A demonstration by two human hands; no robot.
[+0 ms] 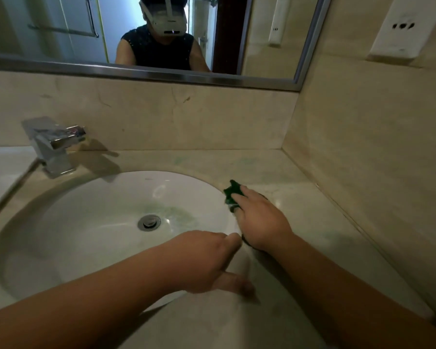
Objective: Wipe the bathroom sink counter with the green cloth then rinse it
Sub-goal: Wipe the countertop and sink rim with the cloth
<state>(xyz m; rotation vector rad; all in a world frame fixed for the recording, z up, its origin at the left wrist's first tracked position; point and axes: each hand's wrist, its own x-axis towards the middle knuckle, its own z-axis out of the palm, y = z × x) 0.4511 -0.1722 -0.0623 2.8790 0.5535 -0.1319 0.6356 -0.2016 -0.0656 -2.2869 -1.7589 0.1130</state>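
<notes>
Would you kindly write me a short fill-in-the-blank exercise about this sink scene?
1. The right hand presses a ____ cloth onto the counter.
2. The cloth lies to the ____ of the basin.
3. The faucet stands behind the basin, on its ____ side.
Missing words: green, right, left.
</notes>
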